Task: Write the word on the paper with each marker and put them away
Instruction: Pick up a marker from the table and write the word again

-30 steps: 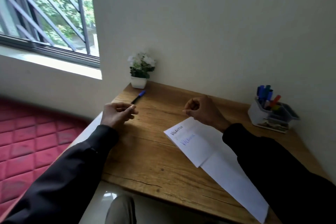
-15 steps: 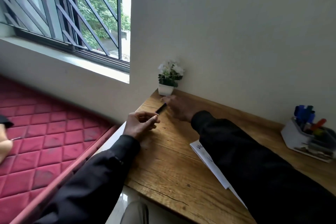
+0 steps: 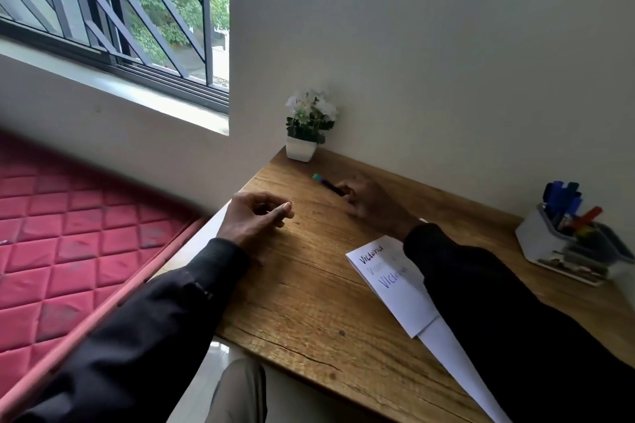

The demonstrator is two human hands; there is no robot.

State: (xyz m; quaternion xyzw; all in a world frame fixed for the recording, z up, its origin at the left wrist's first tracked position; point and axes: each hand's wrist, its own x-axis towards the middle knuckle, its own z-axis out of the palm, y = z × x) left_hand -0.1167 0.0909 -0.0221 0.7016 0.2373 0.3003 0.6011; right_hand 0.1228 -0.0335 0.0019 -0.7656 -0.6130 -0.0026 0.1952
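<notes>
Nearest us, our black sleeves (image 3: 137, 336) run out over the wooden table (image 3: 309, 302); the right forearm lies across a folded white sheet of paper (image 3: 395, 292), behind the right hand and toward our body; on it we read "Victoria" in black, a faint line we cannot make out, and the start of the same word in blue, its end hidden by the sleeve. Further out, our left hand (image 3: 256, 220) rests near the table's left edge, fingers loosely curled, thumb tip by the forefinger, nothing to be seen in it; our right hand (image 3: 374, 206), to the right of the left one and a little beyond it, is blurred, its fingers curled about the near end of a black marker with a teal cap (image 3: 328, 184); the cap end sticks out up and left of the fingers, on the wood or just over it, we cannot tell which. Well to the right of the right hand stands a white plastic desk organiser (image 3: 539, 240) holding blue, dark and orange-red markers (image 3: 563, 199) upright; beyond both hands, in the far corner by the wall, a small white pot of white flowers (image 3: 302, 148); left of the left hand, below the table, a red quilted mattress (image 3: 68, 233); farthest, a barred window (image 3: 103, 10).
</notes>
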